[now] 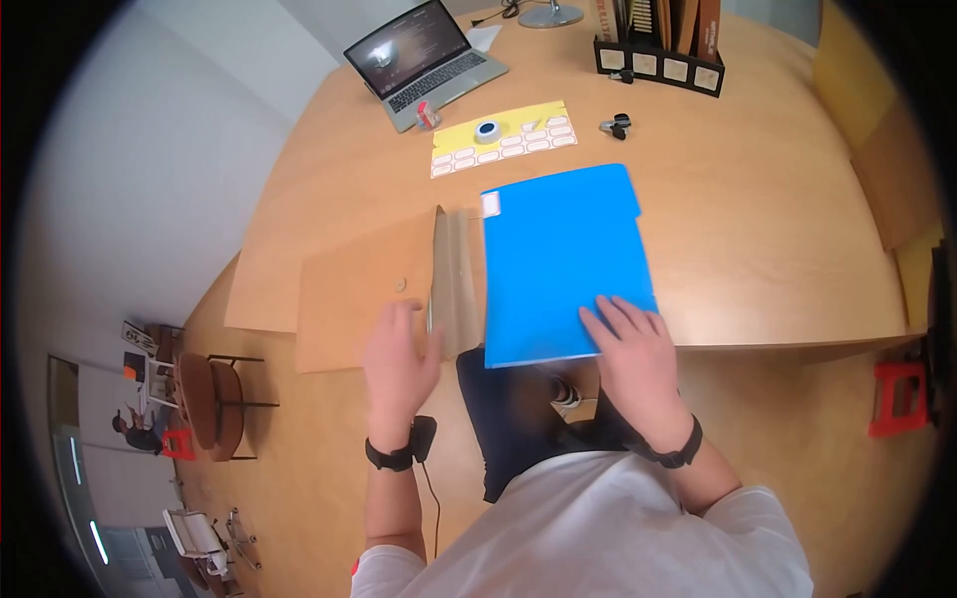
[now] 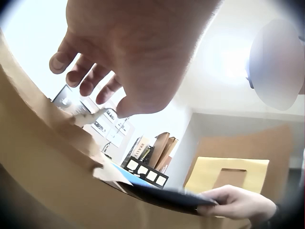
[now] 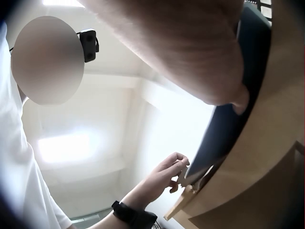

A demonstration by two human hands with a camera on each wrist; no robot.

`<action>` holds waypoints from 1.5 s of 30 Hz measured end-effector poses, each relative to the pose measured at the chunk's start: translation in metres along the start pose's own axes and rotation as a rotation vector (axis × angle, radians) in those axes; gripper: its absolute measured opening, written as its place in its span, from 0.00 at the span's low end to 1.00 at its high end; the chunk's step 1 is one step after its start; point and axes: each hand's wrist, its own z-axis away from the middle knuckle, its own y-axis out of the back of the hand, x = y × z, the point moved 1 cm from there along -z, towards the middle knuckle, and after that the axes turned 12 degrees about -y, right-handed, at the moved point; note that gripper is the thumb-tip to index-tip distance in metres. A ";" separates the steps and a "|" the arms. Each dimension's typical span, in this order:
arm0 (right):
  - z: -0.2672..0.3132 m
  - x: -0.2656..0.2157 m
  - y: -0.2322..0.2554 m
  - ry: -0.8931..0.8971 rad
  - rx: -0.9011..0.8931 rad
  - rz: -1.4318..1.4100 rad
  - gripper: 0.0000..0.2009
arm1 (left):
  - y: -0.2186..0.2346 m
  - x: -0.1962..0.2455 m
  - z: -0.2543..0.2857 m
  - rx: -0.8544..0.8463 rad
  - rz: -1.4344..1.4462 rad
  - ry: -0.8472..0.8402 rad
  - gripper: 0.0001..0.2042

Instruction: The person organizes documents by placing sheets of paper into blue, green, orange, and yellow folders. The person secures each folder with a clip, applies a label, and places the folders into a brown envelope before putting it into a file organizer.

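Observation:
A blue folder [image 1: 563,249] with a white label [image 1: 490,204] at its upper left corner lies over the table's front part. My right hand [image 1: 638,364] grips its near right edge, fingers on top and thumb [image 3: 241,101] against the dark underside. Left of it is a brown paper document envelope [image 1: 364,289] with a round button; its open flap side faces the folder. My left hand [image 1: 399,364] hovers at the envelope's near right part, fingers loosely bent and holding nothing. In the left wrist view that hand's fingers [image 2: 88,88] hang apart above the envelope.
Farther back lie a yellow-backed label sheet [image 1: 503,149] with a white tape roll [image 1: 486,132] on it, a small red-and-white item [image 1: 427,117] and a black clip-like tool [image 1: 618,127]. A laptop [image 1: 424,65] and a black book rack [image 1: 658,68] stand behind. The table edge [image 1: 788,344] curves nearby.

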 end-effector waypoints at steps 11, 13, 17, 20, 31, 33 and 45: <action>0.002 -0.014 0.031 0.020 -0.065 -0.131 0.20 | 0.004 0.049 -0.010 -0.215 0.101 -0.459 0.23; 0.001 -0.019 0.043 0.056 -0.143 -0.268 0.17 | 0.006 0.042 -0.008 -0.152 0.228 -0.395 0.22; -0.008 0.020 0.053 -0.137 -0.047 -0.703 0.15 | 0.020 0.026 -0.007 0.021 0.450 -0.238 0.20; -0.018 0.058 0.043 -0.466 0.159 -0.894 0.17 | 0.029 0.015 -0.002 0.072 0.533 -0.147 0.17; -0.015 0.080 0.019 -0.748 0.029 -1.570 0.26 | 0.038 0.001 0.009 0.295 0.602 -0.214 0.08; -0.016 0.082 0.029 -0.741 -0.036 -1.700 0.25 | 0.040 -0.003 0.010 0.291 0.648 -0.231 0.07; -0.011 0.103 0.041 -0.573 -0.740 -1.555 0.24 | 0.012 0.000 0.004 0.621 1.297 -0.191 0.05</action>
